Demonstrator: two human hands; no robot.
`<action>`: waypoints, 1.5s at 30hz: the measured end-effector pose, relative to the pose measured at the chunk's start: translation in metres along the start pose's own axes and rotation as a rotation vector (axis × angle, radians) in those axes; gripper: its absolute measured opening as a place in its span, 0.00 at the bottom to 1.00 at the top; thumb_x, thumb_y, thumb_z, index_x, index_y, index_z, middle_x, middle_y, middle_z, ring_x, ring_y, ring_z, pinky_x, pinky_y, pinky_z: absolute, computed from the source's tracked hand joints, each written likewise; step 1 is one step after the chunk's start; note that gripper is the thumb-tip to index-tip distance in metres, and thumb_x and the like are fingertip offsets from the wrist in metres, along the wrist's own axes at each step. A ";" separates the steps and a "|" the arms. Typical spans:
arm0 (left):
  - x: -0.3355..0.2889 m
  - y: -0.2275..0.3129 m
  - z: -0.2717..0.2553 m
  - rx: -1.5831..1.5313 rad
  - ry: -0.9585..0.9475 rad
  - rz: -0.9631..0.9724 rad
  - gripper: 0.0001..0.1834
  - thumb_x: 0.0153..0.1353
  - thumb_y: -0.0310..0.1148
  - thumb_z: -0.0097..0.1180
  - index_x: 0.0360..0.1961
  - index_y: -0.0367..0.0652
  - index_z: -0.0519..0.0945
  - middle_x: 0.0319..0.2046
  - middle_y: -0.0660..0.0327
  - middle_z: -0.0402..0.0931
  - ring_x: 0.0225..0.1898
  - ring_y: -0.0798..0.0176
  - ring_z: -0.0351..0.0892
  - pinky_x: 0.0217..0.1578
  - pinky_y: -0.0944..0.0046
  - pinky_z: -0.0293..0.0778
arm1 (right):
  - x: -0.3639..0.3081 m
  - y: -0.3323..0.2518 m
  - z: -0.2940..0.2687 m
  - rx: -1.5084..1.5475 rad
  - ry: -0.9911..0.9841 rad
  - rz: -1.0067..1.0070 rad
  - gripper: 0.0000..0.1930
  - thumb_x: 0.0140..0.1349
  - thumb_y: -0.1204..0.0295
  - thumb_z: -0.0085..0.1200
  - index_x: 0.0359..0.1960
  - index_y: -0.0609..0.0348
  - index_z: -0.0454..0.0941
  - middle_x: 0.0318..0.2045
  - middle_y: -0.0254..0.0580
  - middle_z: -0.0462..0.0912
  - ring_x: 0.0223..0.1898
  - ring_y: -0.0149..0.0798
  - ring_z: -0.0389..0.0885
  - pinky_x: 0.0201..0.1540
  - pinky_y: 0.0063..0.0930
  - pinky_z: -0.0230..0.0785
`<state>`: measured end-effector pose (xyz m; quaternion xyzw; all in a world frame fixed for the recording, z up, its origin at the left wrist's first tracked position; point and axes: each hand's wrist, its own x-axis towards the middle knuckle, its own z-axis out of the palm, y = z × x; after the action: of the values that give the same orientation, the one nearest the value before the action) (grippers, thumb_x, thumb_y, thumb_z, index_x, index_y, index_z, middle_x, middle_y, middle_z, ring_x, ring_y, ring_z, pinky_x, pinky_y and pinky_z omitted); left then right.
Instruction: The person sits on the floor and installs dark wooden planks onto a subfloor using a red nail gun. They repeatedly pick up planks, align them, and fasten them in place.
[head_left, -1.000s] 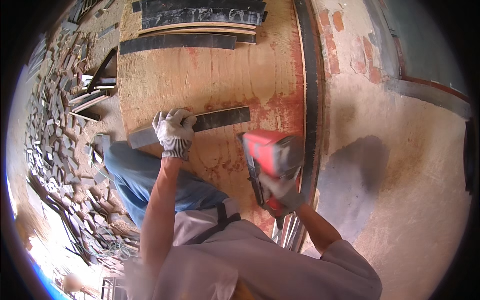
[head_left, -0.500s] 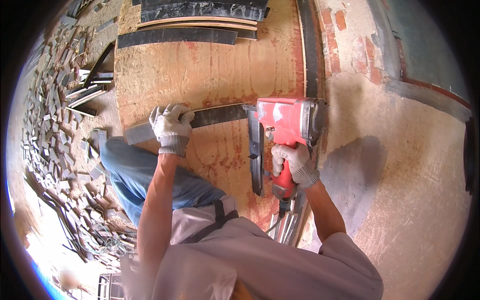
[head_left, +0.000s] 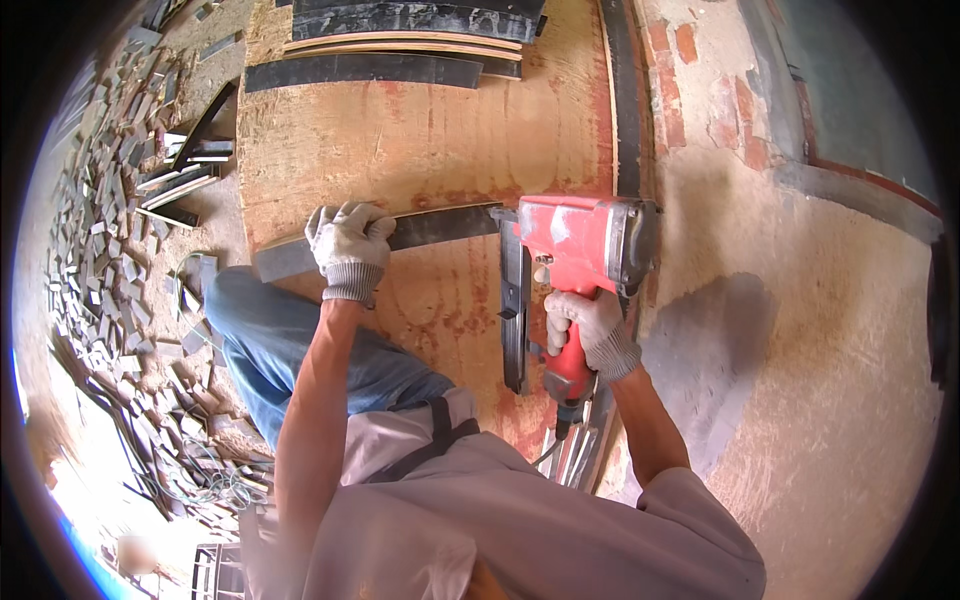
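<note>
A red pneumatic nail gun [head_left: 570, 235] is gripped by its handle in my gloved right hand [head_left: 590, 325]. Its black magazine [head_left: 514, 310] points back toward my body, and its nose meets the right end of a dark wooden strip [head_left: 445, 228]. My gloved left hand [head_left: 350, 245] is closed over that strip toward its left end, fingers curled across the top edge. The strip lies crosswise on a large plywood board [head_left: 420, 150]. What sits under the nose is hidden by the gun.
More dark strips [head_left: 365, 72] lie stacked at the board's far end. Along its right edge runs a long dark strip [head_left: 627, 120], beside a wall with bared brick [head_left: 670, 90]. Many wood offcuts [head_left: 110, 280] litter the floor at left. A hose fitting [head_left: 565, 425] hangs below the gun.
Both hands, the strip and the nail gun keep their places relative to the board. The whole view has shifted slightly, so everything sits a little farther right.
</note>
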<state>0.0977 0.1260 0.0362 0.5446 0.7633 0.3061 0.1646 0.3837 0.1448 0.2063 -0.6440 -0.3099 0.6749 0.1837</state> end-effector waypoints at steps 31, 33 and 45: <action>-0.004 -0.014 -0.012 0.244 0.207 -0.033 0.14 0.59 0.48 0.62 0.29 0.50 0.87 0.35 0.58 0.84 0.49 0.52 0.77 0.63 0.47 0.58 | 0.008 0.021 0.041 -0.038 -0.114 0.050 0.09 0.62 0.74 0.54 0.25 0.66 0.76 0.15 0.39 0.74 0.13 0.36 0.74 0.17 0.30 0.70; -0.009 -0.057 -0.022 0.569 0.426 -0.161 0.24 0.64 0.56 0.55 0.32 0.47 0.88 0.40 0.51 0.83 0.57 0.48 0.72 0.67 0.42 0.53 | 0.009 0.026 0.044 -0.010 -0.111 0.026 0.08 0.61 0.75 0.55 0.25 0.66 0.76 0.15 0.39 0.74 0.13 0.36 0.74 0.17 0.31 0.70; -0.019 -0.076 -0.081 -0.109 -0.061 -0.916 0.28 0.62 0.53 0.50 0.44 0.38 0.86 0.43 0.43 0.85 0.46 0.44 0.84 0.49 0.51 0.77 | -0.021 0.042 0.034 0.019 -0.058 -0.025 0.04 0.60 0.78 0.52 0.27 0.65 0.73 0.15 0.40 0.72 0.13 0.37 0.73 0.18 0.33 0.68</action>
<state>0.0014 0.0681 0.0470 0.1506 0.9030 0.2251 0.3336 0.3588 0.0943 0.1940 -0.6184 -0.3167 0.6939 0.1891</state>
